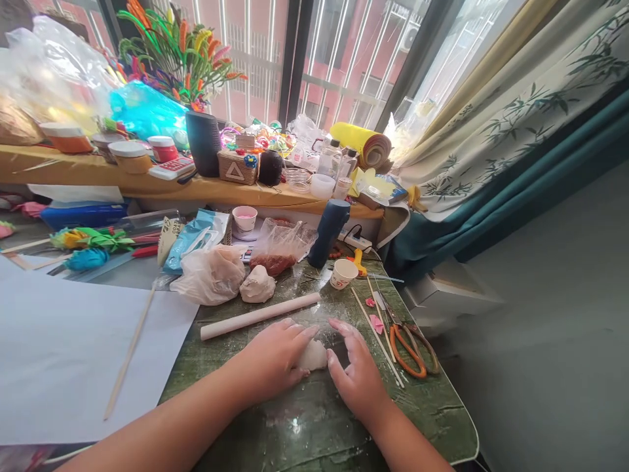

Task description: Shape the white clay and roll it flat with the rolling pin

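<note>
A small lump of white dough-like clay (313, 356) lies on the dark green tabletop between my hands. My left hand (275, 357) curves round its left side, with the fingers beyond it and the thumb on the near side. On the right, my right hand (358, 370) is open, its thumb tip close to the lump's edge and its fingers apart. White residue shows on my fingers. Behind the hands lies a pale rolling pin (260, 316). A larger lump of the same white material (257, 284) sits past the pin, beside a crumpled clear plastic bag (211, 274).
Orange-handled scissors (409, 344) and thin wooden sticks (377, 337) lie at the right. A paper cup (343, 274) and a dark blue cylinder (329, 233) stand behind. White paper (73, 354) covers the left side. The sill (196, 187) holds jars and craft materials.
</note>
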### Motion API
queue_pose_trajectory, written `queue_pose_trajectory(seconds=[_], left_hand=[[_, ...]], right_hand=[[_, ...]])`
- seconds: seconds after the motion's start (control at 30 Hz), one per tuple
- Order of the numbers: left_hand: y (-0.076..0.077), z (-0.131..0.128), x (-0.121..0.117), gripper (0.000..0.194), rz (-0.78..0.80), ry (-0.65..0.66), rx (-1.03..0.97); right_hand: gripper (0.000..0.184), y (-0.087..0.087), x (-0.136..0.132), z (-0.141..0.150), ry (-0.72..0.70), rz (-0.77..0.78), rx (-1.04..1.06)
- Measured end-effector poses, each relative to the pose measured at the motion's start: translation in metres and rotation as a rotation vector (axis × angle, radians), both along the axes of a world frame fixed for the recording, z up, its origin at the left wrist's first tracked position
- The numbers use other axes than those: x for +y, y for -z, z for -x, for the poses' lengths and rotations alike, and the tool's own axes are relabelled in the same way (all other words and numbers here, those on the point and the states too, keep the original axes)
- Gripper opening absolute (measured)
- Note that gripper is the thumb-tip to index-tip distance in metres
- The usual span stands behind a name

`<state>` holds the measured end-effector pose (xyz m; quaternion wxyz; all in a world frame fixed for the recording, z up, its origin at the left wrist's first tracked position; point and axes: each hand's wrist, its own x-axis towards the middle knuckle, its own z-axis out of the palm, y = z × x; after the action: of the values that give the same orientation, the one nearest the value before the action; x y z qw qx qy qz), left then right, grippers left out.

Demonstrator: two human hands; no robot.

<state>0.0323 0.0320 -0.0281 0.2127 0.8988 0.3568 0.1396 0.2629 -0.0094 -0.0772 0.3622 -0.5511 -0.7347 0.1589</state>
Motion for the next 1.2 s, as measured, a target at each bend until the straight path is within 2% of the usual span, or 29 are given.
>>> queue_pose_trajectory(seconds=[0.13, 0.27, 0.33, 0.5, 0.67, 0.8, 0.97, 1.1, 1.2], left_hand=[[-0.005, -0.005, 0.002, 0.052, -0.076, 0.069, 0.076], [-0.011, -0.006, 0.004, 0.03, -0.05, 0.077, 0.11], [-0.012, -0.005, 0.005, 0.034, 0.0, 0.048, 0.07], [-0.008, 0.0, 0.007, 0.064, 0.136, -0.028, -0.078], [0.001, 0.0, 0.008, 0.06, 0.176, -0.058, -0.154], [0.004, -0.001, 0.006, 0.064, 0.2, -0.058, -0.208], [0.0, 0.0, 0.001, 0.07, 0.195, -0.035, -0.197], [-0.006, 0.002, 0.0, 0.074, 0.191, 0.057, -0.222], [-0.005, 0.003, 0.0, 0.081, 0.152, 0.062, -0.219]], right_hand=[[0.058, -0.003, 0.001, 0.005, -0.116, 0.023, -0.077], [0.059, -0.005, 0.003, 0.006, -0.243, 0.043, -0.138], [0.058, -0.006, 0.004, 0.005, -0.282, 0.052, -0.142], [0.066, -0.006, 0.003, 0.003, -0.27, 0.087, -0.116], [0.059, -0.004, 0.002, 0.002, -0.266, 0.087, -0.1], [0.061, -0.004, 0.003, 0.002, -0.267, 0.083, -0.094], [0.056, -0.01, 0.003, 0.003, -0.295, 0.049, -0.12], [0.052, -0.013, 0.0, 0.004, -0.304, 0.043, -0.091], [0.055, -0.012, -0.006, 0.003, -0.331, 0.003, -0.041]])
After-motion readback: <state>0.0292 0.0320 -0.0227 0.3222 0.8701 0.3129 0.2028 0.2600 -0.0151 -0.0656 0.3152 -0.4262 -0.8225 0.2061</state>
